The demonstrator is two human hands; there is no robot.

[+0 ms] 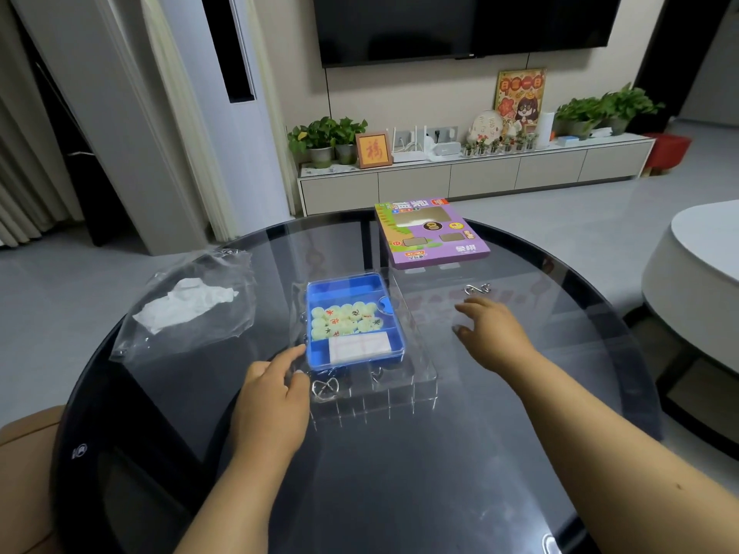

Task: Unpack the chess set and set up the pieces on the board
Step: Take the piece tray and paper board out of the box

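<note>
The blue tray [354,287] of pale round pieces [344,321] (a folded white sheet [359,347] lies in its near compartment) sits on the glass worktop [400,473] between both hands. The left hand [272,397] touches its near-left corner, grip apart; the right hand [490,333] hovers spread beside it. The purple box [432,233] lies beyond.

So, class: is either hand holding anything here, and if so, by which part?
Nothing is held. The left hand touches the blue tray at its near-left corner; the right hand hovers open.

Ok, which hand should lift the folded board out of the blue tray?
Probably the left hand: its fingers already touch the blue tray beside the folded board. The right hand is farther away.
</note>
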